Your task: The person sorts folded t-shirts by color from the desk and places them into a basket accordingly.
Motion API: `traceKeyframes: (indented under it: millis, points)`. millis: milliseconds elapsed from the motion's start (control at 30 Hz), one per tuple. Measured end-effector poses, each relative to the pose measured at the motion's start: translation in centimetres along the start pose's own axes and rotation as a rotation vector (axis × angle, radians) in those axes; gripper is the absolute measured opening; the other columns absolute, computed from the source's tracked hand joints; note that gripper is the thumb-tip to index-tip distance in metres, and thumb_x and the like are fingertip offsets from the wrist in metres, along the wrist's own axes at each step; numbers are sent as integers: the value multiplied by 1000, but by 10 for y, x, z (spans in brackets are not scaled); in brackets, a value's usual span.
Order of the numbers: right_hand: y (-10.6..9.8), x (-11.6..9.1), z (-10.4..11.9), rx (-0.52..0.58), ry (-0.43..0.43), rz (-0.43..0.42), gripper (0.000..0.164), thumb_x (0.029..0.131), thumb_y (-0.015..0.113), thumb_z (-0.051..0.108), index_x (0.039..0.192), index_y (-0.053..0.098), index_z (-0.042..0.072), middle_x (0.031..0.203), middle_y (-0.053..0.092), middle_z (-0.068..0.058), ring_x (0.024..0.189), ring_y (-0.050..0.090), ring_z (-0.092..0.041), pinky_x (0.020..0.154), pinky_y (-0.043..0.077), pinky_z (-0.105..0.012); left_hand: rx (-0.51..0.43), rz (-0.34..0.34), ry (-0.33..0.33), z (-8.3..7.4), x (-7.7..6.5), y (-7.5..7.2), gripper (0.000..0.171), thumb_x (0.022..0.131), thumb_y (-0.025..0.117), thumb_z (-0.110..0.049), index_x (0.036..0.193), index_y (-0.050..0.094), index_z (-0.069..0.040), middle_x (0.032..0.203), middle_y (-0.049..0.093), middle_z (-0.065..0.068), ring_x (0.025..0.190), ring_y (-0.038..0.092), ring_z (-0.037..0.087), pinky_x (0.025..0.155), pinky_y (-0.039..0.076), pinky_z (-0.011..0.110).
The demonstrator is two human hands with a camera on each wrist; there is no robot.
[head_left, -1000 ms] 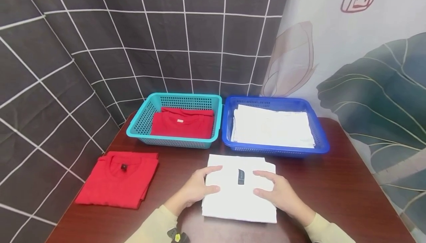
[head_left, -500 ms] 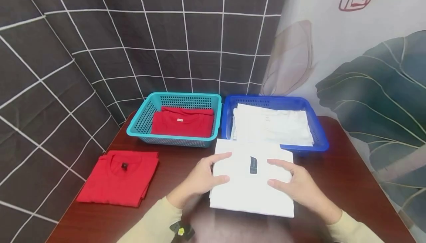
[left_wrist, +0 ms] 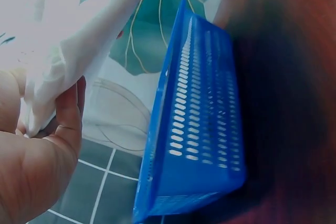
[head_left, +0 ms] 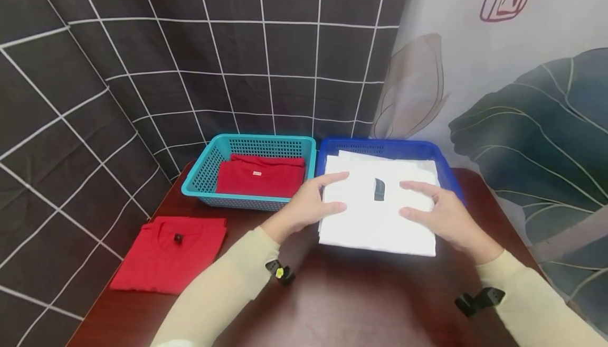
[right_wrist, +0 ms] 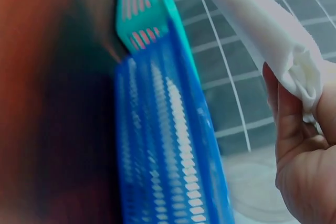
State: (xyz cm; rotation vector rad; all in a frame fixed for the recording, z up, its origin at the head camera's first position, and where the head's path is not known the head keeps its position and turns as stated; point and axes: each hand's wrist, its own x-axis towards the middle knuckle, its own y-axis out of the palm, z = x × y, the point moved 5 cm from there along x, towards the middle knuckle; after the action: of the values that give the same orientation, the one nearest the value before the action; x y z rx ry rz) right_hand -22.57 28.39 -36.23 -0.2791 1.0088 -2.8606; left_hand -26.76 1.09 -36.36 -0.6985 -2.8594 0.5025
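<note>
A folded white shirt (head_left: 366,220) with a dark printed patch hangs above the front of the blue basket (head_left: 448,172). My left hand (head_left: 309,204) grips its left edge, thumb on top and fingers curled underneath, as the left wrist view shows. On the opposite edge my right hand (head_left: 448,215) pinches the cloth the same way. Both wrist views show the shirt higher than the basket's rim. White folded cloth (head_left: 361,155) inside the basket peeks out behind the shirt, mostly hidden by it.
Left of the blue basket stands a teal basket (head_left: 199,194) holding folded red clothing (head_left: 266,180). Another folded red shirt (head_left: 166,262) lies on the brown table (head_left: 351,305) at the left. A dark grid-patterned curtain (head_left: 228,46) hangs behind.
Both hands have lifted the folded white shirt off the table and carried it forward and slightly right, over the blue basket. The red shirts and baskets stay in place.
</note>
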Motion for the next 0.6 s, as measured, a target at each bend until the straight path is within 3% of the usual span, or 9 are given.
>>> traceKeyframes:
  millis: [67,167,233,300,433,600]
  points:
    - [-7,11,-1,-26,-5,-4,64,79,77,43,135,56,20,135,55,-5,112,51,-22,69,51,-24,8,9,16,-2,13,-2,69,78,80,-24,137,50,-40,137,48,-11,129,41,16,78,55,29]
    - [-17,27,-4,-30,11,3,67,78,77,46,136,54,21,138,52,-6,116,51,-24,73,51,-23,-1,17,13,-5,33,-4,69,78,80,-25,138,50,-41,138,47,-11,129,40,16,78,56,29]
    - [-23,36,-9,-21,48,22,71,77,76,49,138,52,23,141,49,-8,108,56,-28,72,54,-30,13,19,7,-6,46,-5,69,78,80,-25,138,49,-41,138,47,-12,129,40,16,79,55,29]
    - [-30,46,-17,-36,70,33,75,76,75,53,140,50,24,144,45,-10,112,54,-32,79,54,-41,40,23,20,-8,61,-4,69,79,79,-25,139,49,-40,140,46,-12,131,39,16,84,54,32]
    - [-41,68,-34,-84,98,61,79,75,73,58,142,47,25,149,38,-11,133,36,-35,97,38,-61,91,25,44,-5,91,0,66,81,78,-25,140,49,-35,142,46,-12,135,36,13,100,44,38]
    - [-43,95,-54,-83,124,113,82,75,74,56,144,45,22,153,31,-15,139,25,-38,104,26,-65,62,4,-7,11,114,6,66,81,78,-18,140,51,-31,144,46,-10,137,34,13,105,39,39]
